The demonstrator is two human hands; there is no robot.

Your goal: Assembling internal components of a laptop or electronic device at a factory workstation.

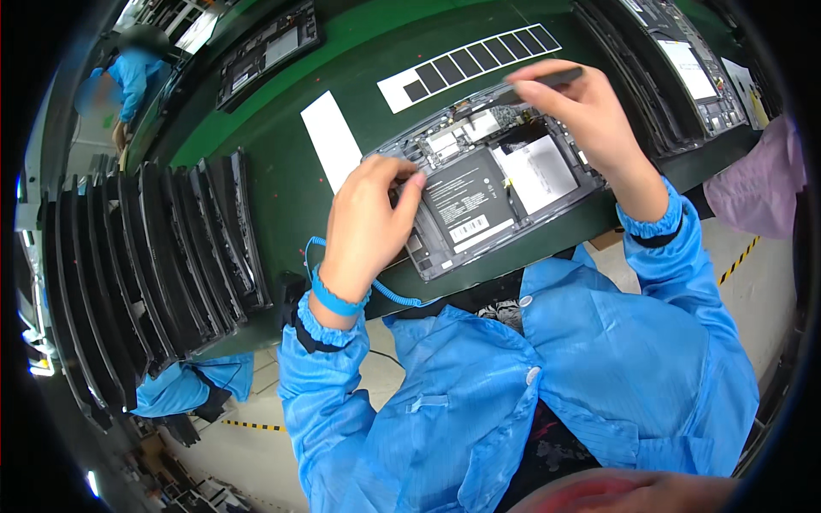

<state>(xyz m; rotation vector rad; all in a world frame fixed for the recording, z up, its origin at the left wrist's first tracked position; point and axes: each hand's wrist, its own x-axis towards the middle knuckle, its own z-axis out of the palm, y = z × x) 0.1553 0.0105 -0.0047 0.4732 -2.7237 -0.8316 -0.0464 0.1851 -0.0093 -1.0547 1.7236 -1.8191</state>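
Note:
An opened laptop base [475,229] lies on the green bench in front of me, its circuit boards and black battery [469,195] exposed. Beside the battery sits a silver-white square plate [540,173]. My left hand [369,218] is closed over the base's left edge, thumb and forefinger curled in near the battery; the fingertips are partly hidden. Above the base's far right part, my right hand [590,111] pinches a slim dark tool [560,79] between thumb and fingers. What the tool's tip touches is too small to make out.
Behind the base lies a white strip with black rectangles [466,64]; a blank white strip [331,139] is left of it. Dark laptop parts stand in a row [145,256] at left. More bases [697,73] stand at right. A blue coiled cord [395,297] runs from my left wristband.

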